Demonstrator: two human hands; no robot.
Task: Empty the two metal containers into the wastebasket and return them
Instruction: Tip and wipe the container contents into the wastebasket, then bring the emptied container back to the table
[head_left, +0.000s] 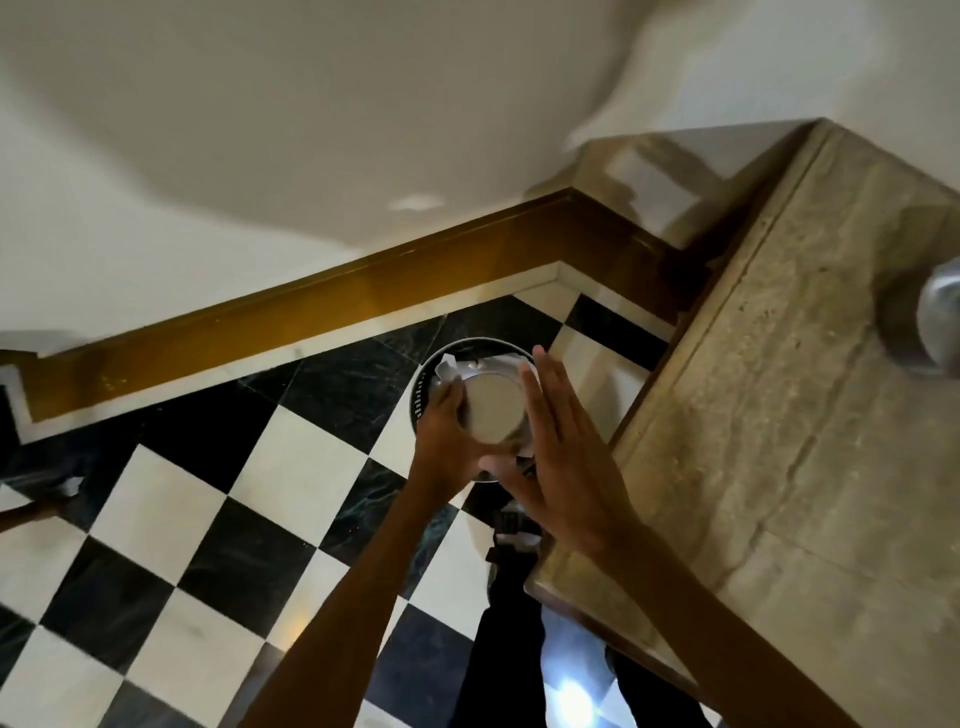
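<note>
The left hand (445, 431) is gripping a round metal container (493, 413) by its side, holding it upturned so its flat, dull-shining base is facing the camera, directly over the wastebasket (422, 387). The right hand (563, 447) is lying flat and spread wide, fingers straight, alongside the container's right side; whether the palm is touching the metal is hard to tell through the blur. The wastebasket is standing on the floor below, a dark round bin with a perforated wall, and crumpled white paper (451, 367) is showing inside its rim.

As a judgement, this is looking like the tipping of one container, with the emptying still under way. The second metal container (941, 325), a smooth rounded steel shape, is sitting at the far right edge on the stone countertop (769, 415); whether it is full or empty cannot be seen. Returning both is still remaining.

The countertop is looking like mottled beige stone with a squared edge. The floor (218, 499) is glossy black-and-white chequered tile, bordered by a polished brown wooden skirting (311, 296) under a plain pale wall
</note>
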